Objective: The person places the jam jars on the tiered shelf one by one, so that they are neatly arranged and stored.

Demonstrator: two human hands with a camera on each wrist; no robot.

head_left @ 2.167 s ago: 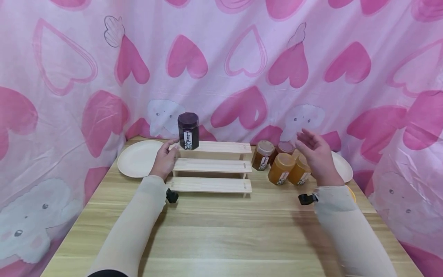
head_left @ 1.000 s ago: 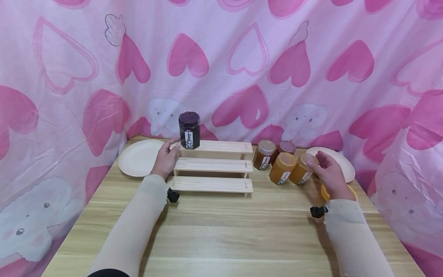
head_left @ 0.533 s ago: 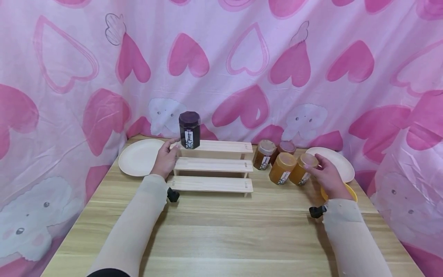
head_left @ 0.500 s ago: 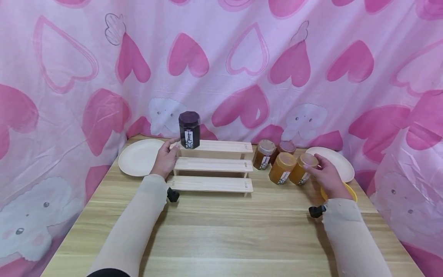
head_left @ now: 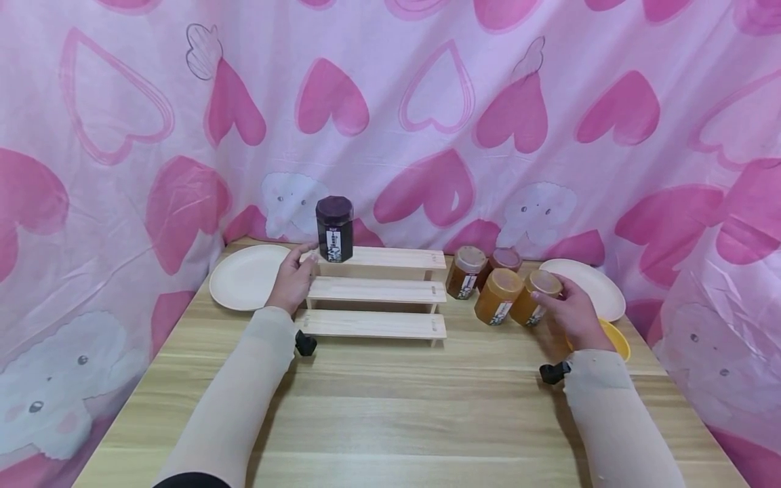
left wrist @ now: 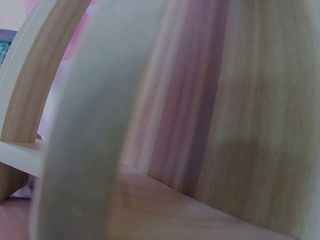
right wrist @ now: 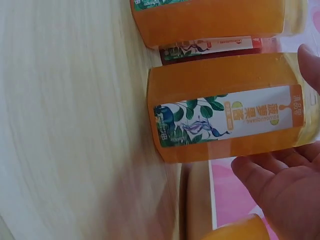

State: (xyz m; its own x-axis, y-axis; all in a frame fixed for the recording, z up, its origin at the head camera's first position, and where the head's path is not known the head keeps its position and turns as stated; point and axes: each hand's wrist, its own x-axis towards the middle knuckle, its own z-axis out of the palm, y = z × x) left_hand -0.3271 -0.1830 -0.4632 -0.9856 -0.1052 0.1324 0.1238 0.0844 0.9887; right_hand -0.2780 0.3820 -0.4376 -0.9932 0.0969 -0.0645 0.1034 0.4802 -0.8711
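The right hand [head_left: 570, 315] curled its fingers around the orange jar [head_left: 529, 299], which stood on the table [head_left: 390, 407] at the near right of the jar cluster. The left hand [head_left: 291, 281], fingers relaxed, rested against the wooden stepped rack [head_left: 375, 293]. On the far step stood the dark jar [head_left: 333, 229].

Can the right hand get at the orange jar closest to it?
Probably yes: the right hand is already at that orange jar, fingers curling around its lid, nothing between them.

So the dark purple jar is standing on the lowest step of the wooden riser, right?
Not quite. The dark purple jar stands on the top step of the wooden riser, at its left end beside the left hand, as the head view shows.
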